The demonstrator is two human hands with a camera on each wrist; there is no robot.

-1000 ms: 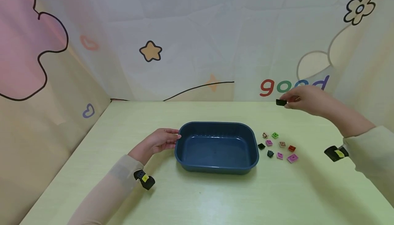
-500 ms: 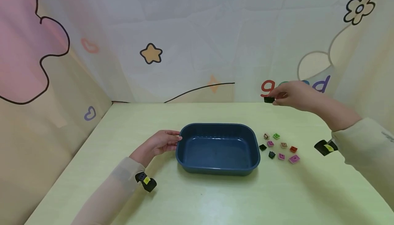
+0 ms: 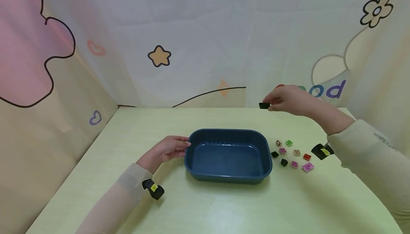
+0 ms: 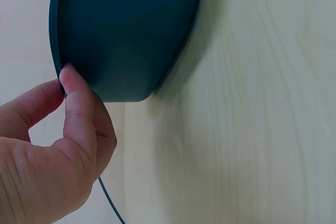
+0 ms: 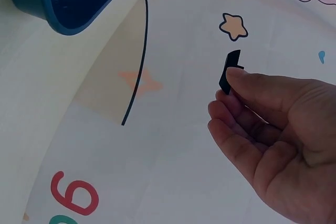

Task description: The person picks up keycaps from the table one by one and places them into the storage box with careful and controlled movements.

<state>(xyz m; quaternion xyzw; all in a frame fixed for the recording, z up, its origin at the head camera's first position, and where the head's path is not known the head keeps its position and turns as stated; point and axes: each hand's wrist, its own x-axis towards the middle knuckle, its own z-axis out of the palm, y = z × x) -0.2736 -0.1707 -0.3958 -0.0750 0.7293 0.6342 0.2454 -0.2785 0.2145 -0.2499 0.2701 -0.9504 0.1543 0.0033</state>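
A dark blue rectangular basin (image 3: 228, 155) stands on the table. At its left end, my left hand (image 3: 168, 148) pinches the rim between thumb and fingers; the left wrist view shows this hand (image 4: 68, 135) against the basin's outer wall (image 4: 126, 30). Raised above the table's far side, my right hand (image 3: 293, 99) pinches a small black piece (image 3: 264, 105) that resembles a keycap. In the right wrist view, the black piece (image 5: 229, 72) has a flat body and a short stub, held at the fingertips. No other thing touches this hand.
Several small square pieces lie right of the basin, among them a green one (image 3: 289, 143), a red one (image 3: 307, 157), a large pink one (image 3: 308, 167) and a black one (image 3: 284, 162). Behind the table (image 3: 208, 209) hangs a printed cloth (image 3: 198, 24).
My right hand has moved left with the black piece, from beyond the loose pieces to near the basin's far right corner. My left hand stays at the rim. The view has shifted slightly.
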